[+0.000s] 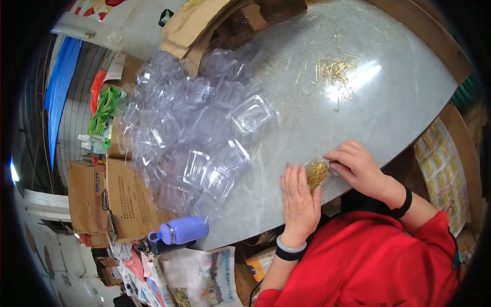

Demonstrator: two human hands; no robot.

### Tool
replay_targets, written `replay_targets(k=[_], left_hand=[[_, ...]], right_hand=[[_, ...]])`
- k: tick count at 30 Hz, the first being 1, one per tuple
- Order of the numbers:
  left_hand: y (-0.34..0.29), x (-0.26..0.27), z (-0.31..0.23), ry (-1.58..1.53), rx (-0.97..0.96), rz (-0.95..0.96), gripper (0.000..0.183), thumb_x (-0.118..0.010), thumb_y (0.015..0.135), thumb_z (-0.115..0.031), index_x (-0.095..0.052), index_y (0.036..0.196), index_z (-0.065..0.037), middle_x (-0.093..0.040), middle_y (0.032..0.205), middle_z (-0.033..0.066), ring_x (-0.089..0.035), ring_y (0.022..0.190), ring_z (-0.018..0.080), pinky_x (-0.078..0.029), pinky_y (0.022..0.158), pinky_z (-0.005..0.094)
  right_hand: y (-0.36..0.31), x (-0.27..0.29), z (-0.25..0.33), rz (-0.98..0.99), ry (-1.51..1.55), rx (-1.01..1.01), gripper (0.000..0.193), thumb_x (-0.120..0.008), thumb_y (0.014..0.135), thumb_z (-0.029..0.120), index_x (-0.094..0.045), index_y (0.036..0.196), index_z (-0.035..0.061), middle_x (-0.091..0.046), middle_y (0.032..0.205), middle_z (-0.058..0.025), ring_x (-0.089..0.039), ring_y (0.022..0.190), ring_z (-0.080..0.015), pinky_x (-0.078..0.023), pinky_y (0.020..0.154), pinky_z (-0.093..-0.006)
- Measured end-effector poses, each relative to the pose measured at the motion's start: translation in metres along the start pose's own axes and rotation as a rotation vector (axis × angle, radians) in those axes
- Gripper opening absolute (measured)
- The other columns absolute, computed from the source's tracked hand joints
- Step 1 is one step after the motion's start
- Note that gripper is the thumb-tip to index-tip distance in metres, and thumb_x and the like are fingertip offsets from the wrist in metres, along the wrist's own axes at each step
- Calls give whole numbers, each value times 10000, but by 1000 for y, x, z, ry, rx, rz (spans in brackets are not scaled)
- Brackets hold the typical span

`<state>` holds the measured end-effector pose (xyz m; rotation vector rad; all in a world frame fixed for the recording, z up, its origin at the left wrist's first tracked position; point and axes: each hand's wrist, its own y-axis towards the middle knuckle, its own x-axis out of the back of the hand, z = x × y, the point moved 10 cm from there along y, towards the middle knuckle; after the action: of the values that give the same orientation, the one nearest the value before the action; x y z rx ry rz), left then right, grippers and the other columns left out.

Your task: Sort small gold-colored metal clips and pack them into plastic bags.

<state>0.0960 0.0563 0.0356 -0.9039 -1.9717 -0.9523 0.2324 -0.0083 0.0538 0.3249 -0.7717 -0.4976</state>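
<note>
A small clear plastic box (pixel 318 173) full of thin gold-coloured metal pins lies on the grey tabletop near its front edge, between my hands. My left hand (pixel 300 204) has its straight fingers along the box's left side and its thumb at the near end, holding it. Bent fingers of my right hand (pixel 355 166) pinch at the box's right edge; the exact grip there is partly hidden. Farther back on the table is a loose pile of gold pins (pixel 335 69), with stray ones around it.
Clear plastic boxes (pixel 189 128) form a large heap on the table's left half. Torn cardboard (pixel 197 25) stands behind them. A purple bottle (pixel 183 230) lies at the front left edge, beside cardboard boxes (pixel 134 194). To the right, a carton holds rows of gold-filled packs (pixel 440 171).
</note>
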Motion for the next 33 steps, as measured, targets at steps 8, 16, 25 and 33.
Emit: replay_targets(k=[8,16,25,33], left_hand=[[2,-4,-1,-23,-37,12,575,-603,966,-135,-371,1461,42,-359,1504,254,-317,1450,464,-202,1213,624],[1,-7,-1,37,-35,22,579,-582,1005,-219,-367,1463,64,-364,1504,241,-331,1446,439,-234,1220,610],[1,-7,-2,13,-39,2,528,-557,1012,-190,-390,1450,55,-361,1492,245,-338,1424,450,-223,1211,614],[1,-7,-3,21,-47,0,533,-571,1003,-185,-394,1445,56,-362,1488,245,-354,1415,451,-237,1208,612]], right_hand=[[10,-4,-21,46,248,-152,145,-689,866,-5,-702,1001,46,-656,947,-95,-601,943,-304,-492,838,-400],[9,-11,1,-72,4,-66,304,-641,858,-2,-648,1158,42,-653,1049,-135,-596,991,-340,-490,900,-418],[-2,-8,9,-109,-202,33,339,-636,814,-26,-647,1149,24,-617,1122,-150,-595,1032,-370,-494,898,-427],[3,1,8,-158,-109,-110,327,-657,811,-54,-633,1126,31,-622,1063,-145,-619,954,-362,-506,829,-451]])
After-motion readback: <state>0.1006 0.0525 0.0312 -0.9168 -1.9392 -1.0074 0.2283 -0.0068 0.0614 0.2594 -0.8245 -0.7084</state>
